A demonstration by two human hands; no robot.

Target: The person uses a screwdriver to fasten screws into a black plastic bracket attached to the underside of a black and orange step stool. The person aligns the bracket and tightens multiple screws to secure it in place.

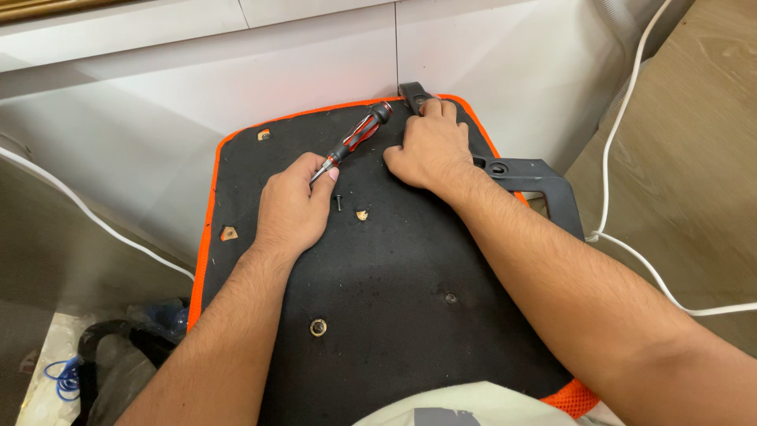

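A black seat base with an orange mesh edge lies upside down in front of me, its underside showing several bolt holes. My left hand pinches the metal shaft end of a red-and-black screwdriver, which lies flat on the base pointing away to the right. A small black screw rests on the base just right of that hand. My right hand presses flat on the base's far corner, fingertips against a black plastic armrest bracket. The bracket's other arm sticks out at the right edge.
White cabinet panels stand just behind the seat. A white cable runs down the wooden floor at right, another at left. A plastic bag with black parts and blue wire lies at lower left.
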